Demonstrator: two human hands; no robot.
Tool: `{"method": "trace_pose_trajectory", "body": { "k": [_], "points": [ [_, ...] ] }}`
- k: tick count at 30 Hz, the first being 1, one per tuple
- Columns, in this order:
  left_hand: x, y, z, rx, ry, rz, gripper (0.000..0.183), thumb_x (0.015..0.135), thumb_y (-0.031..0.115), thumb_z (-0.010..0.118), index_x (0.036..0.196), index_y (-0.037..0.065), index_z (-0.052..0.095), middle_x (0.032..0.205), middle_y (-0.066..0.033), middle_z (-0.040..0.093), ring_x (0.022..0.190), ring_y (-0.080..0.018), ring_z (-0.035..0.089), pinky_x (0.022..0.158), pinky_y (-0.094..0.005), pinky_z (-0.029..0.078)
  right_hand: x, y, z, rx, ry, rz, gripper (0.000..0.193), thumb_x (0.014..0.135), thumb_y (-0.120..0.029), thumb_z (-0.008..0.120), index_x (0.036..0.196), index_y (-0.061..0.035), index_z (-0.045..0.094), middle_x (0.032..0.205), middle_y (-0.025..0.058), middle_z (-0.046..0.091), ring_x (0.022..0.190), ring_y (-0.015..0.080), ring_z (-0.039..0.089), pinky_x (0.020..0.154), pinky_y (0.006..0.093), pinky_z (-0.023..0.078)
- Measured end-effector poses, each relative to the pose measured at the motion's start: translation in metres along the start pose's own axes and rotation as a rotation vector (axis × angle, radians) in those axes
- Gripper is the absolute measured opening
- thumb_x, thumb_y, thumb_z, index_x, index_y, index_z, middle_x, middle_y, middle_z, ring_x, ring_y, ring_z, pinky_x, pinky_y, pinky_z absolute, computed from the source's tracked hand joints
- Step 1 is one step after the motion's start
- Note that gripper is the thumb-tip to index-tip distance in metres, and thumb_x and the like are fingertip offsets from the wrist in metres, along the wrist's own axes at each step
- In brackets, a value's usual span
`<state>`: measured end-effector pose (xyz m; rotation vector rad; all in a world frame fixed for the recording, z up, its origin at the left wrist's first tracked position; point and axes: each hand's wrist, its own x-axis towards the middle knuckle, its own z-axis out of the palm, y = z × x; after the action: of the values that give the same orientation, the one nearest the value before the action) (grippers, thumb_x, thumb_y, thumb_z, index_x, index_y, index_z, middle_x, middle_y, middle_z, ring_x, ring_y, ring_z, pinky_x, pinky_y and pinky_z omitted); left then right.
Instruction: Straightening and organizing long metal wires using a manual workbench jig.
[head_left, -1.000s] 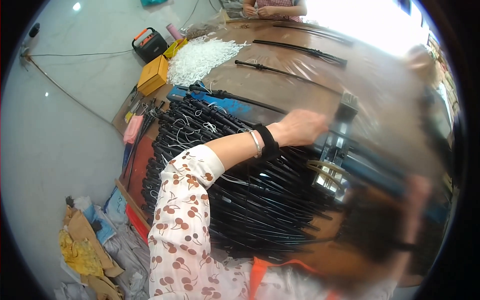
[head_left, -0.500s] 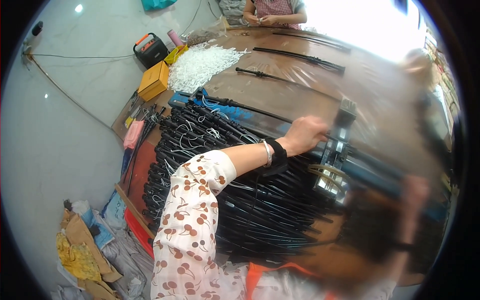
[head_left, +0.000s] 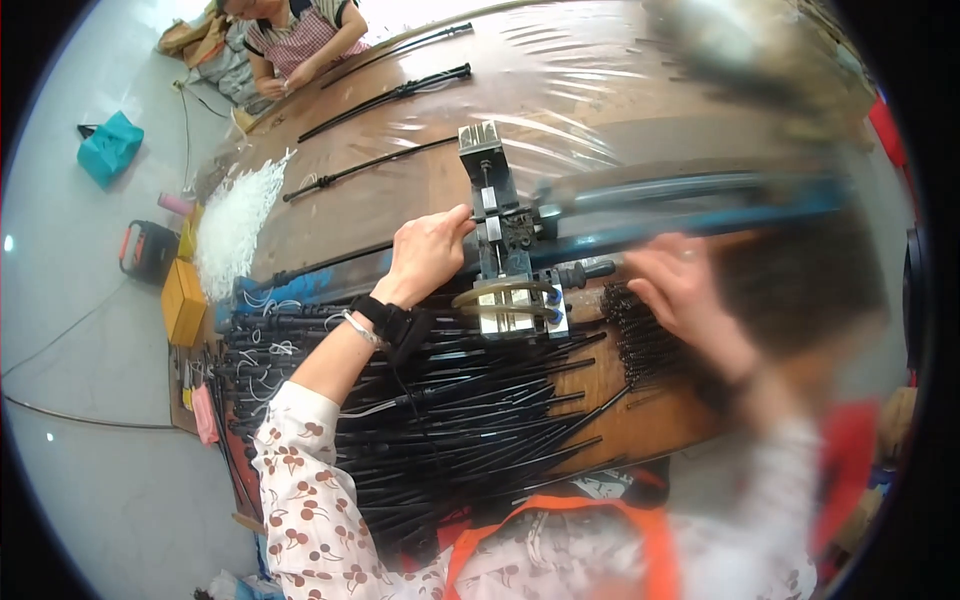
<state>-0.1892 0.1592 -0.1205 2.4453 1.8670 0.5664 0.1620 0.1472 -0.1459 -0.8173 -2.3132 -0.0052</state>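
Observation:
My left hand (head_left: 430, 250) is closed, thumb and fingertips pinching a thin black rod (head_left: 335, 262) where it meets a metal clamping fixture (head_left: 495, 262). The rod runs away to the left over a blue base. My right hand (head_left: 685, 290), smeared by motion, is held in the air just right of the fixture's black handle (head_left: 598, 269). Its thumb and fingers look apart, and I see nothing between them. Two curved yellowish hoses (head_left: 505, 290) loop over the near end of the fixture. Blue rails (head_left: 660, 232) extend rightward from it.
Many black rods with white cords (head_left: 420, 420) lie heaped on the near left. Beyond are a white pile of small pieces (head_left: 235, 235), a yellow box (head_left: 184, 303) and more rods (head_left: 385, 100). Black springy-looking parts (head_left: 640, 340) lie below my right hand. A co-worker (head_left: 300, 45) sits at the far left.
The view has swung right, so the fixture appears further left. My right hand has come up from the lower right toward the handle. My left hand remains at the rod beside the fixture.

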Motion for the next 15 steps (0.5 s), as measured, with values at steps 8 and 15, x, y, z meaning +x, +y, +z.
{"method": "trace_pose_trajectory", "body": {
  "k": [8,15],
  "points": [
    [-0.006,-0.009,0.001,-0.017,0.107,0.105,0.014,0.093,0.019,0.062,0.087,0.008,0.056,0.076,-0.0147,0.066,0.073,-0.0371,0.066,0.062,-0.0481,0.051,0.012,-0.013,0.023,0.464,-0.105,0.076,0.021,0.084,0.002,0.068,0.104,-0.0012,0.064,0.088,0.0173,0.060,0.084,0.0372,0.058,0.074,0.0432,0.048],
    [-0.009,-0.005,-0.024,0.192,0.114,0.308,0.009,0.092,0.016,0.060,0.089,0.009,0.056,0.080,-0.0091,0.061,0.077,-0.0271,0.064,0.069,-0.0387,0.051,0.004,-0.043,-0.034,0.212,-0.370,0.171,0.058,0.078,-0.017,0.081,0.130,-0.0037,0.059,0.121,0.0199,0.061,0.111,0.0421,0.058,0.097,0.0470,0.047]
  ]
}}
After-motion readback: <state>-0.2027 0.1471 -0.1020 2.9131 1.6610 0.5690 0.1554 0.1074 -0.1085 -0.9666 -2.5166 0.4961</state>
